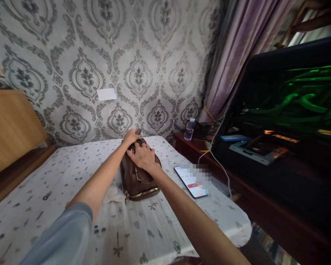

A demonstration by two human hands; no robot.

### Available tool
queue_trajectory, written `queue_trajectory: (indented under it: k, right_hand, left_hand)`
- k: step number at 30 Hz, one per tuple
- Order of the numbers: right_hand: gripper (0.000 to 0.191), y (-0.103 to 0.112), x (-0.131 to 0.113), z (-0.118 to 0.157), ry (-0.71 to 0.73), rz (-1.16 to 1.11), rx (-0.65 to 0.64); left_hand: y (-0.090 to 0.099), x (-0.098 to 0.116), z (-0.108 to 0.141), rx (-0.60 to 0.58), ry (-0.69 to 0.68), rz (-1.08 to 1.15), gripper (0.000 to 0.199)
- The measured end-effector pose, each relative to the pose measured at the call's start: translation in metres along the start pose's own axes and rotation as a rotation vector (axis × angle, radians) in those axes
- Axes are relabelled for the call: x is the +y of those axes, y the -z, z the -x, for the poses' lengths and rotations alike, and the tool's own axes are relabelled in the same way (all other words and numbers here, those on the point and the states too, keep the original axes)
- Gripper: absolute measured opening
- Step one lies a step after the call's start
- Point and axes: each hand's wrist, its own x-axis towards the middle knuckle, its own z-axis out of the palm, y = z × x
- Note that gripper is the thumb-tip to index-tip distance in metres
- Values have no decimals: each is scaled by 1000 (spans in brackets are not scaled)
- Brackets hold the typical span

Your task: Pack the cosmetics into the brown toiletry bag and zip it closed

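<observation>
Patterned grey wallpaper bg, table w/ speckled white cloth (57, 173) in front. Brown bag (138, 178) sits mid-table, gold zip along its lower edge. L hand (131, 137) at the bag's far top end, fingers curled over it, looks closed on the top but what exactly it pinches is hidden. R hand (143, 156) lies on top of the bag, fingers loosely spread, palm down, pressing rather than clamping. Phone (191, 181) flat on cloth just right of bag, screen lit. Water bottle (189, 129) on dark side shelf, well apart.

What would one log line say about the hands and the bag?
left hand: on far end of brown leather bag | right hand: on bag top | smartphone: beside bag
</observation>
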Motion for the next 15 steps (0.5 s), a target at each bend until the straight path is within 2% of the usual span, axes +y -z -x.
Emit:
queue_trajectory:
  k: [6, 15]
  right_hand:
    - [59, -4, 2, -2, 13, 7, 24]
    - [59, -3, 2, -1, 10, 2, 13]
  left_hand:
    - [-1, -3, 1, 18, 11, 32, 25]
    - [0, -9, 4, 20, -94, 151, 21]
